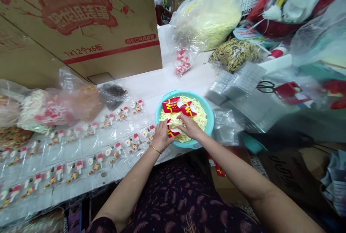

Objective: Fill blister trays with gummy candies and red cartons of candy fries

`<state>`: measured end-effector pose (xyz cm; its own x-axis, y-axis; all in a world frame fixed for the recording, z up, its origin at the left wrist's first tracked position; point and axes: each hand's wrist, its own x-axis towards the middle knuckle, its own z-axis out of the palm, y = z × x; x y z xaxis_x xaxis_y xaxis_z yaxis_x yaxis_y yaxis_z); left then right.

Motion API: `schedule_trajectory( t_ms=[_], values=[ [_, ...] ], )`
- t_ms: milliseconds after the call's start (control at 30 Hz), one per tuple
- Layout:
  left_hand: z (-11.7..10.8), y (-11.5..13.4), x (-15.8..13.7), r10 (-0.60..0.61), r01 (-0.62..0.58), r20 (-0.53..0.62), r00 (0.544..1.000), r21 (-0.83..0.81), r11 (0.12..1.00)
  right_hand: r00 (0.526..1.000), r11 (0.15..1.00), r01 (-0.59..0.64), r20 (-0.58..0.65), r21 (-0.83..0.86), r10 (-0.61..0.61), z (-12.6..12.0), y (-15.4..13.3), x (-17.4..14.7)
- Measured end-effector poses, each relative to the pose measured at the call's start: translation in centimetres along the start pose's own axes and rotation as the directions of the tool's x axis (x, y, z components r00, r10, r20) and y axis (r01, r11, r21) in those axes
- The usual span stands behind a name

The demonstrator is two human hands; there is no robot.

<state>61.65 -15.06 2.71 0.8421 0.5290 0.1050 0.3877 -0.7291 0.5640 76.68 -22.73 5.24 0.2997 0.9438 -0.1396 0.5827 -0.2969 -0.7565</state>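
A turquoise basin [211, 125] stands near the table's front edge, full of pale yellow fry-shaped sticks [200, 113]. On top of the sticks lie two small red fries cartons with yellow markings, one carton [172, 104] to the left and another carton [189, 108] to the right. Over the basin's near side, my left hand [162, 135] is closed on a third red fries carton [172, 130], partly hidden by my fingers. My right hand [190, 128] pinches several pale sticks at that carton's mouth, its fingertips close to the left hand's.
Rows of clear packets with small toy pieces [96, 166] cover the table's left side. Behind them rise a large cardboard box [113, 20] and filled plastic bags [54, 110]. A bulging bag of pale sticks [208, 20] stands behind the basin. Stacked clear sleeves [227, 125] lie right, near black-handled scissors [266, 86].
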Motion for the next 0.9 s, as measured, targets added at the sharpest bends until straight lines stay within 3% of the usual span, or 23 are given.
schedule_trajectory(
  t_ms=[100,200,333,533,633,733,833,900],
  values=[
    [0.4,0.0,0.1,0.011,-0.011,-0.046,0.999,-0.007,1.000,0.997,0.991,0.028,0.071,-0.134,-0.019,0.3,-0.5,0.2],
    [0.5,-0.1,0.2,-0.017,0.015,-0.080,0.997,-0.022,1.000,0.987,1.000,0.024,0.158,-0.008,-0.022,-0.2,-0.3,0.8],
    [0.7,-0.1,0.3,-0.036,0.031,-0.083,0.996,-0.060,0.998,0.994,0.998,-0.035,0.101,0.061,0.028,-0.2,0.2,1.3],
    [1.4,0.3,0.5,-0.019,0.001,-0.124,0.992,-0.139,0.990,0.956,0.987,0.054,0.278,0.154,-0.096,-0.4,0.2,1.5],
    [1.4,0.2,0.5,-0.010,-0.012,-0.126,0.992,-0.171,0.985,0.965,0.975,0.060,0.238,0.212,-0.112,-1.6,0.4,1.3],
    [1.6,0.4,0.7,-0.028,0.002,-0.138,0.990,-0.183,0.983,0.974,0.985,0.115,0.178,0.126,-0.137,-1.5,-0.2,1.0],
    [1.8,0.8,0.7,-0.037,0.007,-0.150,0.988,-0.198,0.980,0.969,0.991,0.106,0.216,0.078,-0.120,-0.4,-1.0,0.7],
    [2.0,0.9,0.6,-0.021,-0.009,-0.137,0.990,-0.220,0.976,0.950,0.983,0.098,0.279,0.156,-0.139,-0.2,-0.9,0.5]
  ],
)
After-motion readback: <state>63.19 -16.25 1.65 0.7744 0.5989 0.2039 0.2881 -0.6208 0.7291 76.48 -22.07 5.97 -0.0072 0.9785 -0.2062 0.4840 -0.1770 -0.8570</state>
